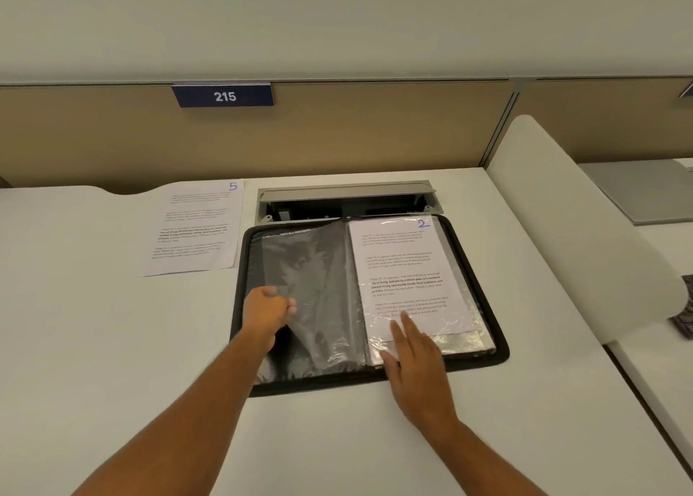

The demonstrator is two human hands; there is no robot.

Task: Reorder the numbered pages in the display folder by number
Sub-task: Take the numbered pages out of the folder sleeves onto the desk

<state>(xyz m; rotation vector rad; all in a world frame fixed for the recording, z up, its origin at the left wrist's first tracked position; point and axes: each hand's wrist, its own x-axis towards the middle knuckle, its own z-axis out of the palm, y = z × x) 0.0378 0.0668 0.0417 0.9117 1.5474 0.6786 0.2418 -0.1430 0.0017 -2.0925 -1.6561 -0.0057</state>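
The fingers (288,308) of the left hand (268,313) were curled round the edge of an empty clear sleeve (315,270), which was held lifted off the left half of the display folder (500,349). The right hand (410,357) was laid flat, fingers straight, on the sleeved page marked 2 (405,270), which was kept pressed down on the right half. The folder was spread open on the white desk (112,345), just in front of an open cable tray (347,203); a loose page marked 5 (195,229) was lying beside it to the left. A risk was judged here: the thin sleeve could be creased or torn at the spine if pulled too sharply, and the loose page could be misfiled should the numbers be misread.
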